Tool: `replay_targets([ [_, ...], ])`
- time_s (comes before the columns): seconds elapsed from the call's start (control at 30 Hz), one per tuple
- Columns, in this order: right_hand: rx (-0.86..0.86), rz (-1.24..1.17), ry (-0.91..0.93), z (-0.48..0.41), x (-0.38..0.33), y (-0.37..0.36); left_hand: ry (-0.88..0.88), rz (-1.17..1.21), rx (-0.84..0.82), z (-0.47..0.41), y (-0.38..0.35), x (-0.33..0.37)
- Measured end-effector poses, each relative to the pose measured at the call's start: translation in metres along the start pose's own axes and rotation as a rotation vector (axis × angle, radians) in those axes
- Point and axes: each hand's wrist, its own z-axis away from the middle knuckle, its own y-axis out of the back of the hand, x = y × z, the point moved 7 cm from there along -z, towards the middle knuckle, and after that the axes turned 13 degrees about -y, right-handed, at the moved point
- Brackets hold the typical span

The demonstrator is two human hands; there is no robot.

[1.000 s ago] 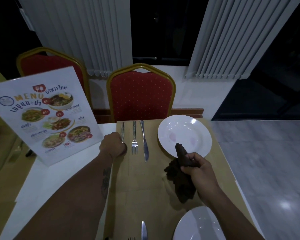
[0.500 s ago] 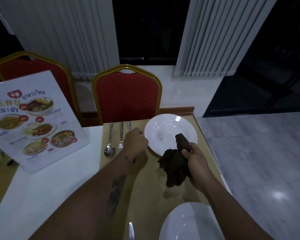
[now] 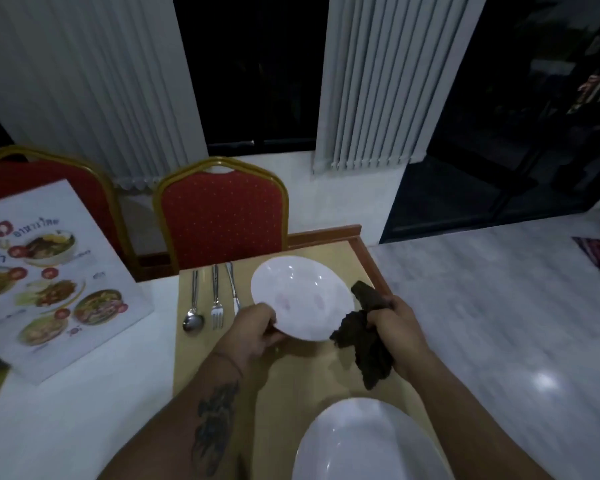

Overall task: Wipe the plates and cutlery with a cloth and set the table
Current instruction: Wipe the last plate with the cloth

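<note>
Left grip is grasping the far plate by its near rim.
Right grip is clutching a dark cloth just right of that plate; spoon, fork and knife are lying left of it on the counter, a second plate nearer.

Left hand on far plate, right hand around cloth.

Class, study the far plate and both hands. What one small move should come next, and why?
Probably bring the cloth onto the far plate and start wiping. The left hand grips the plate's near rim, and the right hand holds the cloth bunched beside its right edge.
</note>
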Motion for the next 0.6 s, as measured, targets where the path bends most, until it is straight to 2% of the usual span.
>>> replay_targets([
  [0.13,0.130,0.063,0.257,0.043,-0.026,-0.012,-0.012,0.069,-0.152,0.061,0.004,0.003],
  [0.23,0.038,0.207,0.423,0.079,-0.034,-0.050,-0.047,0.160,-0.249,0.096,0.008,0.011],
  [0.3,-0.010,0.432,0.463,0.099,-0.022,-0.081,-0.095,0.225,-0.301,0.112,0.020,0.024],
  [0.37,-0.022,0.736,0.579,0.120,-0.008,-0.108,-0.152,0.286,-0.317,0.122,0.038,0.039],
  [0.4,-0.043,0.812,0.616,0.129,-0.003,-0.114,-0.177,0.313,-0.324,0.126,0.046,0.045],
  [0.5,-0.073,0.917,0.659,0.160,0.005,-0.116,-0.225,0.329,-0.370,0.146,0.077,0.059],
  [0.6,0.084,1.007,0.603,0.168,0.016,-0.103,-0.264,0.282,-0.481,0.171,0.090,0.061],
])
